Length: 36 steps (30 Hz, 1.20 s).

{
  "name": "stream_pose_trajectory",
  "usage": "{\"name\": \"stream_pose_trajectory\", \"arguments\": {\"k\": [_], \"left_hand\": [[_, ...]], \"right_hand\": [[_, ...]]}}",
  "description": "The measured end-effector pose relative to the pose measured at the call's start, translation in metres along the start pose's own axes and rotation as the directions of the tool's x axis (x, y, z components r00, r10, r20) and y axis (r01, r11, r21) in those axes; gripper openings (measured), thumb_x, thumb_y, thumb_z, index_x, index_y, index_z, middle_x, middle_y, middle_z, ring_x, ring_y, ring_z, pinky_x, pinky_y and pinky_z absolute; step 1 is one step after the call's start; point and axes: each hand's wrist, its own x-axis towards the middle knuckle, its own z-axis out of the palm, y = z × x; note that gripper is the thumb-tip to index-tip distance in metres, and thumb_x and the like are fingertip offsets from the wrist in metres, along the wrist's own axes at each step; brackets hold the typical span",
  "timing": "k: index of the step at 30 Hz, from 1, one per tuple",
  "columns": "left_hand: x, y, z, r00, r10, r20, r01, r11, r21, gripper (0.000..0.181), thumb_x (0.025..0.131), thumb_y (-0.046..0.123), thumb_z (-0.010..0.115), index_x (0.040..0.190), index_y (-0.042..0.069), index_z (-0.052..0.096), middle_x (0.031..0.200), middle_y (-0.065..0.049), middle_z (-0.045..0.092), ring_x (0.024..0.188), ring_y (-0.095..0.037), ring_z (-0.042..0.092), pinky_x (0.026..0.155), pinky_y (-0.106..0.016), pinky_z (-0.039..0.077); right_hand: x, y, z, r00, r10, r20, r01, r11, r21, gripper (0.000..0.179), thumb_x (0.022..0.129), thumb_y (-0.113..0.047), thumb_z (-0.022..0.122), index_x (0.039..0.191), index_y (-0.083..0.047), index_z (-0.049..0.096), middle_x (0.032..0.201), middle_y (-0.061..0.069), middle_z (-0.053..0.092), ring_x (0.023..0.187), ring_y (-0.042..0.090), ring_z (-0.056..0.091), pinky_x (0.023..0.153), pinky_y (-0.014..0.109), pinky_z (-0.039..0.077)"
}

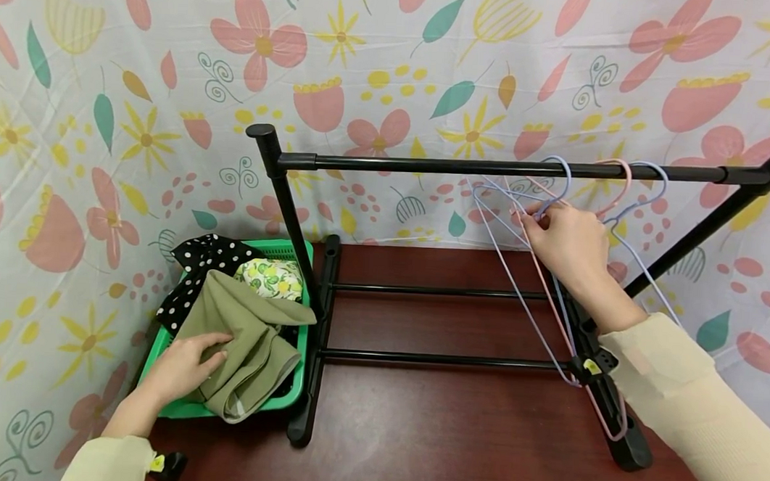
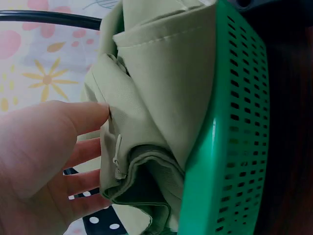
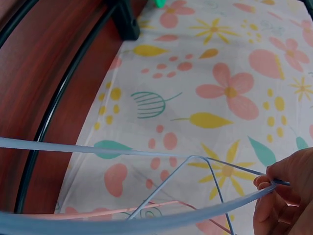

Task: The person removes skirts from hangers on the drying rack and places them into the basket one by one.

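My right hand (image 1: 571, 243) pinches a light-blue hanger (image 1: 567, 179) just below its hook, under the black top bar (image 1: 428, 166). In the right wrist view, its thumb and fingertips (image 3: 274, 181) meet on the blue hanger wire (image 3: 234, 165). Close by hang a pink hanger (image 1: 625, 182) and another blue hanger (image 1: 664, 184). At the left, my left hand (image 1: 182, 366) touches an olive-green garment (image 1: 243, 335) with its fingers spread. The left wrist view shows its thumb on the cloth beside a zipper pull (image 2: 117, 159), the other fingertips partly hidden behind the fabric.
The garment lies in a green plastic basket (image 1: 303, 370) with a black polka-dot cloth (image 1: 208, 253) and a lemon-print cloth (image 1: 272, 278). The black rack stands on a dark red-brown tabletop (image 1: 441, 425), its lower rails (image 1: 444, 360) crossing between the feet. A floral curtain (image 1: 381, 66) hangs behind.
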Motion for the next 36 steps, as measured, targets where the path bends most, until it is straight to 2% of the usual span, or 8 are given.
{"name": "stream_pose_trajectory", "arguments": {"k": [8,13,15,18,20,23,31,36], "left_hand": [[0.004,-0.003,0.011,0.995,-0.022,0.100,0.022,1.000,0.001,0.037,0.091,0.019,0.058,0.125,0.005,0.057,0.116,-0.018,0.061,0.053,-0.010,0.044,0.060,-0.031,0.039],[0.005,-0.003,0.013,0.987,-0.064,0.146,0.067,0.998,-0.014,0.038,0.091,0.020,0.058,0.124,0.003,0.056,0.085,-0.012,0.064,0.051,-0.010,0.043,0.055,-0.029,0.037],[0.005,-0.003,0.014,0.984,-0.069,0.165,0.073,0.997,-0.015,0.038,0.091,0.020,0.058,0.123,0.001,0.057,0.086,-0.015,0.064,0.052,-0.010,0.044,0.055,-0.029,0.037],[0.004,-0.004,0.015,0.981,-0.063,0.182,0.067,0.998,-0.017,0.036,0.090,0.019,0.058,0.121,-0.001,0.057,0.113,-0.023,0.060,0.057,-0.010,0.048,0.056,-0.029,0.037],[0.004,-0.005,0.017,0.978,-0.065,0.198,0.072,0.997,-0.025,0.037,0.091,0.018,0.057,0.121,-0.002,0.057,0.122,-0.025,0.055,0.052,-0.011,0.044,0.053,-0.029,0.036],[0.005,-0.007,0.019,0.974,-0.081,0.211,0.089,0.996,-0.031,0.037,0.091,0.017,0.057,0.122,-0.001,0.057,0.123,-0.025,0.055,0.047,-0.012,0.038,0.051,-0.029,0.035],[0.005,-0.007,0.017,0.978,-0.059,0.198,0.061,0.998,-0.003,0.037,0.091,0.019,0.057,0.122,0.000,0.057,0.120,-0.023,0.058,0.052,-0.012,0.043,0.057,-0.030,0.037],[0.003,-0.005,0.012,0.981,-0.047,0.189,0.045,0.999,0.019,0.036,0.090,0.021,0.058,0.121,0.003,0.058,0.117,-0.020,0.060,0.069,-0.014,0.054,0.063,-0.033,0.040]], "right_hand": [[-0.002,0.000,0.000,1.000,0.006,0.004,-0.006,1.000,-0.007,0.029,0.084,-0.031,0.062,0.071,-0.006,0.069,0.059,0.013,0.057,0.047,0.035,0.051,0.038,0.045,0.029],[-0.002,0.001,0.000,1.000,-0.010,-0.014,0.010,1.000,-0.003,0.027,0.084,-0.033,0.063,0.077,-0.008,0.072,0.059,0.011,0.058,0.045,0.032,0.050,0.038,0.043,0.030],[-0.002,0.001,-0.001,1.000,-0.013,-0.018,0.012,1.000,-0.004,0.024,0.083,-0.031,0.064,0.078,-0.009,0.072,0.057,0.009,0.057,0.044,0.030,0.049,0.037,0.042,0.030],[-0.002,0.001,-0.001,1.000,-0.013,-0.012,0.013,1.000,-0.010,0.022,0.083,-0.029,0.063,0.076,-0.009,0.072,0.055,0.009,0.055,0.042,0.028,0.048,0.036,0.040,0.029],[-0.001,0.001,-0.001,1.000,-0.015,-0.013,0.014,1.000,-0.011,0.022,0.083,-0.029,0.063,0.076,-0.010,0.072,0.055,0.009,0.055,0.043,0.028,0.048,0.037,0.040,0.029],[-0.001,0.001,-0.001,1.000,-0.018,-0.017,0.018,1.000,-0.010,0.021,0.083,-0.029,0.063,0.079,-0.011,0.072,0.058,0.009,0.058,0.045,0.030,0.051,0.038,0.042,0.032],[-0.001,0.001,-0.001,1.000,-0.010,-0.002,0.010,1.000,-0.020,0.020,0.083,-0.028,0.060,0.080,-0.012,0.072,0.059,0.009,0.060,0.049,0.032,0.054,0.041,0.045,0.035],[-0.001,0.001,-0.002,1.000,-0.011,0.024,0.011,0.999,-0.032,0.024,0.085,-0.033,0.061,0.079,-0.012,0.072,0.061,0.010,0.060,0.048,0.031,0.053,0.039,0.043,0.034]]}}
